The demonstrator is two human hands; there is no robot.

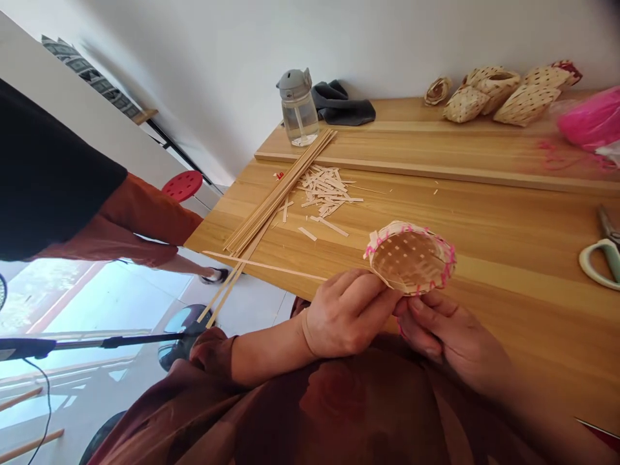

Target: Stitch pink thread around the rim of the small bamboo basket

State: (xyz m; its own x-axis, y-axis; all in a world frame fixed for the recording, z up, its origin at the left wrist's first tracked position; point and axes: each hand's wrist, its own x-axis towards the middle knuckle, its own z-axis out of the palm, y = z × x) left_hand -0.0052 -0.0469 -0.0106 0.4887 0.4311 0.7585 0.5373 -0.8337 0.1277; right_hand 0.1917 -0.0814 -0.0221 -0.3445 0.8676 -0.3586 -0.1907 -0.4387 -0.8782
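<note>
Beyond the desk's left edge stand a person in a dark top and rust trousers (140, 216) and a red stool (183, 186). On the desk (523, 258), a bundle of thin strips (281, 194) slants alongside the left edge, with a few long strips (223, 297) jutting over the near edge. A bottle with a grey lid (298, 106) is upright at the far left corner, a dark cloth (346, 116) just beside it; nearer lies a heap of short cut strips (327, 192). The left hand (351, 310) is closed on the near-left rim of a small woven basket (409, 258), held tilted above the near edge, its opening showing, pink lacing round its rim. The right hand (443, 332) is narrow, thumb and fingers together at the near rim, pink showing between the hands; exactly what it pinches is hidden. Along the far edge rest several woven pieces (504, 90), then a pink bag (591, 119) toward the far right corner. Scissors (603, 258), partly out of view, lie at the right.
</note>
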